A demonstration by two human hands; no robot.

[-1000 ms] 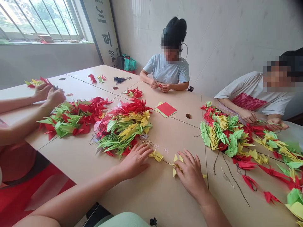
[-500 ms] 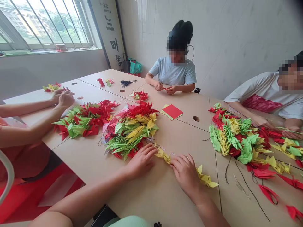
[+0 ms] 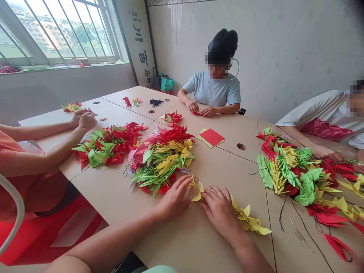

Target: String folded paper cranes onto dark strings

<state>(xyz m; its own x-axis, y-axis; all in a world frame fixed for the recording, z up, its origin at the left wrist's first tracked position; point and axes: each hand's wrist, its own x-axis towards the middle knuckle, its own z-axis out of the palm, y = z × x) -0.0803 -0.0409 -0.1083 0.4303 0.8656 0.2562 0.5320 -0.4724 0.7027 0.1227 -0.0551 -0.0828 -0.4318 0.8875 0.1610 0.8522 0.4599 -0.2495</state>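
A row of folded yellow paper cranes [image 3: 250,220] runs along the table under and beside my right hand [image 3: 220,212]. My right fingers curl over the row, and the part under the palm is hidden. A yellow crane [image 3: 197,195] shows at its fingertips, between my two hands. My left hand [image 3: 174,199] lies just left of it, fingers stretched and thumb apart, fingertips close to the yellow paper. Whether they touch it I cannot tell. Behind my left hand sits a heap of green, yellow, red and pink paper cranes [image 3: 162,159] with dark cord in it.
Another crane heap [image 3: 109,146] lies left, near a person's forearms [image 3: 66,142]. A large heap [image 3: 292,170] is at right, beside black cords and a thin metal needle-like tool [image 3: 301,235]. Red and green paper squares [image 3: 212,137] lie mid-table. Two people sit opposite and right.
The view has shifted slightly. Fewer yellow cranes show between my hands and more show right of my right hand. My left thumb stands further apart. The person opposite has lowered the red paper.
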